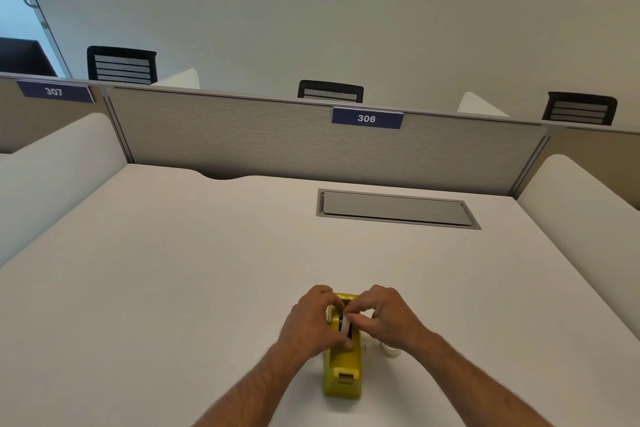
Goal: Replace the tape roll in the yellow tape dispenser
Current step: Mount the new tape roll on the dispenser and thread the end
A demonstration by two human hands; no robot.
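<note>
dispenser: yellow tape dispenser (342,369) stood on the table (207,253).
hands: left hand (311,322) and right hand (388,317) both pinched a white tape roll (345,325) in its cradle.
progress: roll swap was mid-way (seating or lifting, couldn't tell); second roll (391,350) lay beside.

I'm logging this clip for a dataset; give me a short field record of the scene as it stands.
setting: white desk in a cubicle, divider label 306
dispenser: yellow tape dispenser, upright on the desk, cutter end toward the person
left hand: on the dispenser's left side
right hand: fingers on the white tape roll at the dispenser's well
other item: a second tape roll on the desk, partly hidden by the right wrist
</note>
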